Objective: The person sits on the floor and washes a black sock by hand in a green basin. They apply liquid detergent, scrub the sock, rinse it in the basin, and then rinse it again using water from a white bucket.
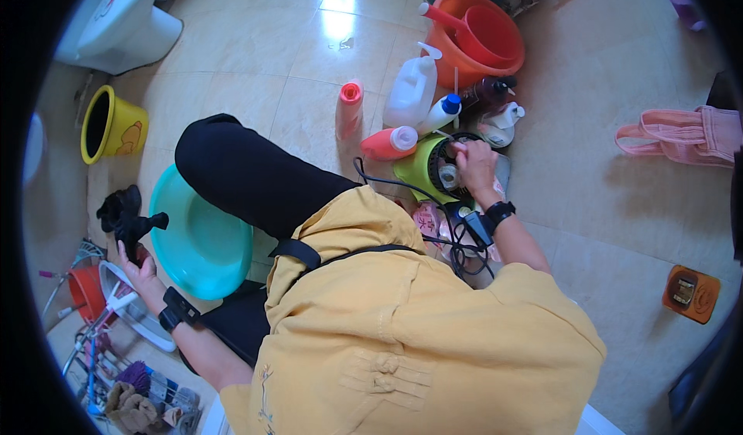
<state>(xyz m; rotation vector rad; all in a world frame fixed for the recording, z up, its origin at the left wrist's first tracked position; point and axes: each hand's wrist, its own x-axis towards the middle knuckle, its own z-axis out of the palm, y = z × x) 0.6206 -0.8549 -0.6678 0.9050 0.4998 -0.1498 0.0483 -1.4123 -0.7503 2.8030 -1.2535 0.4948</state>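
Observation:
On the left, my left hand [139,266] holds a dark bunched cloth item [134,229], perhaps a sock, beside a turquoise plastic basin [203,232]. Another dark item [119,205] lies just beyond it. My right hand [476,165] reaches over the rim of a yellow-green plastic basket [421,171]; its fingertips are partly hidden, and I cannot tell whether they grip anything. A whitish round item [448,176] lies inside the basket. Around the basket stand or lie a pink bottle [383,143], a white bottle with a blue cap [441,114] and pink packages [428,219].
A black cable [406,182] loops past the basket. Beyond are a translucent jug [411,89], an upright pink bottle [349,110] and an orange basin [441,72] holding a red dipper [490,34]. A yellow bucket [130,127] and toilet [125,34] stand left, a drying rack [145,371] lower left.

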